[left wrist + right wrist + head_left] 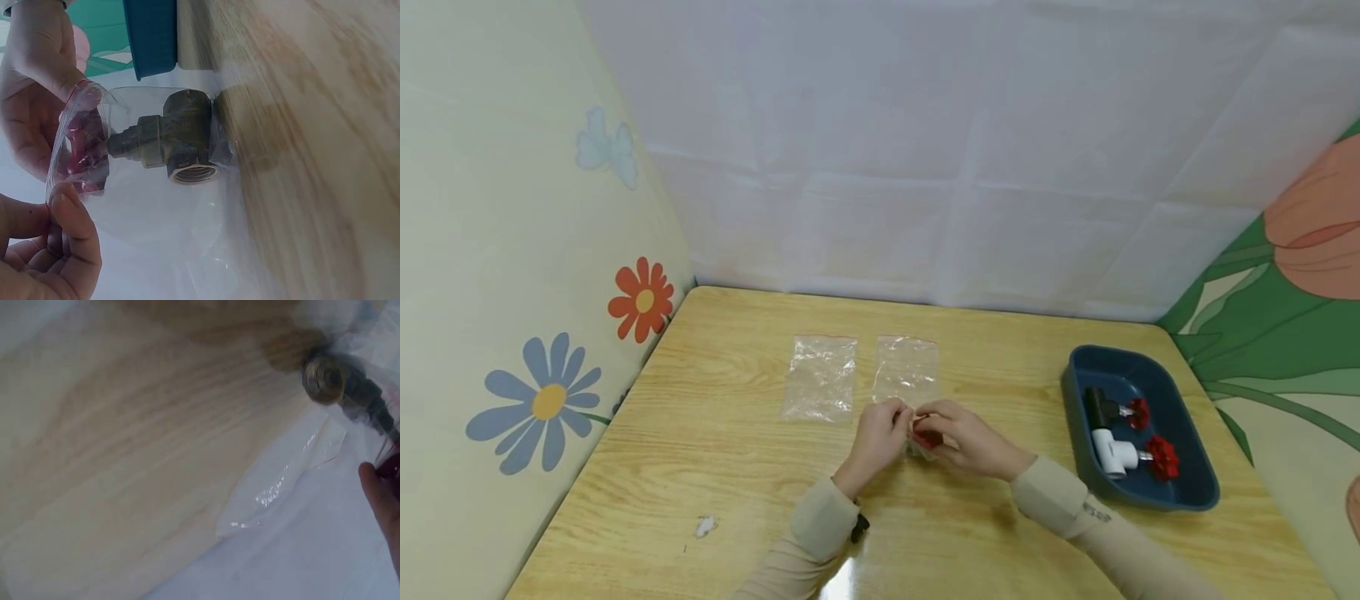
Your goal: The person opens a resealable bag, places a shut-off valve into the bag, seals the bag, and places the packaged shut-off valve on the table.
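Observation:
My left hand (878,440) pinches the red-edged mouth of a clear zip bag (147,209), with thumb and fingers at the rim in the left wrist view. My right hand (970,440) grips the red handwheel (76,150) of a valve at the bag's mouth. The dark metal body (187,128) of this valve hangs inside the bag, its threaded opening showing, close over the table. In the right wrist view the round end of the valve body (324,380) shows through the plastic, and my right thumb (379,499) lies against the red wheel.
Two flat clear zip bags, a left one (822,379) and a right one (907,367), lie on the wooden table (737,483) beyond my hands. At the right stands a dark blue tray (1078,437) holding a black valve (1097,408) and a white valve (1112,457), both with red handwheels.

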`<action>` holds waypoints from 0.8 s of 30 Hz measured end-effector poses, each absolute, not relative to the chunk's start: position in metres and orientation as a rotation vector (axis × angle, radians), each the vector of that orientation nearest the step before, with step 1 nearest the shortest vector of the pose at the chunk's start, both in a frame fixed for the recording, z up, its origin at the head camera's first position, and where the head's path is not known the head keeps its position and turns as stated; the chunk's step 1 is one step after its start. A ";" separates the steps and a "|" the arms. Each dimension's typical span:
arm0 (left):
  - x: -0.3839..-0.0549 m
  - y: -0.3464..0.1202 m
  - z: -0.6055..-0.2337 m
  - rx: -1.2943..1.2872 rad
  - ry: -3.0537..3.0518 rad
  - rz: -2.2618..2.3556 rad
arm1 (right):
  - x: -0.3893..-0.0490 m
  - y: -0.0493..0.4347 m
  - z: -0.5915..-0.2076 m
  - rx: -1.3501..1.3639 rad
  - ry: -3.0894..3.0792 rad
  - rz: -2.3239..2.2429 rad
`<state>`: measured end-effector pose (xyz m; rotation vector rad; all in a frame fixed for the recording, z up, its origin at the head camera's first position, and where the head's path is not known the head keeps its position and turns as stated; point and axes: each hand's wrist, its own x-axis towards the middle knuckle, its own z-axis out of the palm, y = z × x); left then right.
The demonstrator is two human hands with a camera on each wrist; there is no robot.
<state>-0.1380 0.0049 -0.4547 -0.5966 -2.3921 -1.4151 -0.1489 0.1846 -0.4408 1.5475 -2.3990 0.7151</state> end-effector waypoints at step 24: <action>-0.139 0.002 -0.454 -0.578 -2.445 -1.452 | -0.131 0.183 -0.453 0.664 -2.854 1.188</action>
